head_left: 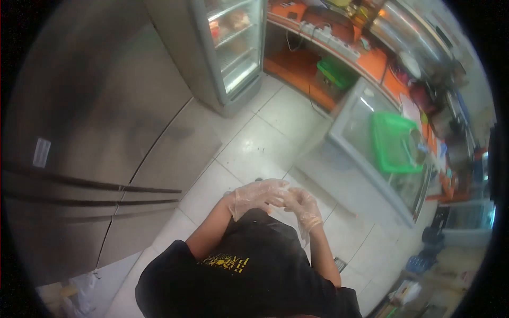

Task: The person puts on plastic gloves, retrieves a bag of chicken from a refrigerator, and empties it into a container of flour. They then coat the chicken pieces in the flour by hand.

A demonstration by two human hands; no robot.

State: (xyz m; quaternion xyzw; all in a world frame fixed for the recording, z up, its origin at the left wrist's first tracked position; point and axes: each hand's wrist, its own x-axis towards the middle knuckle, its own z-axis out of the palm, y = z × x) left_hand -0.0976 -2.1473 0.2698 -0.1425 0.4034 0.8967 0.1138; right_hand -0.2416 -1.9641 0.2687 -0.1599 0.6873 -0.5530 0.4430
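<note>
Both hands meet in front of the black shirt (pixel 265 254), each in a thin, clear plastic glove. My left hand (pixel 259 195) points to the right, its fingers mostly stretched out, with loose plastic bunched at the wrist. Bent and drawn together, the fingers of my right hand (pixel 303 205) touch the left fingertips. Whether they pinch the glove plastic or something small is too blurred to tell. Below the right wrist, the glove's cuff hangs loose.
A large steel refrigerator (pixel 79 122) fills the left side. Ahead stands a glass-door display fridge (pixel 233 53). To the right, a chest freezer (pixel 350 159) carries a green basket (pixel 395 143). An orange counter (pixel 382 63) holds pots and a power strip (pixel 328 40). White tiles (pixel 254 143) cover the floor.
</note>
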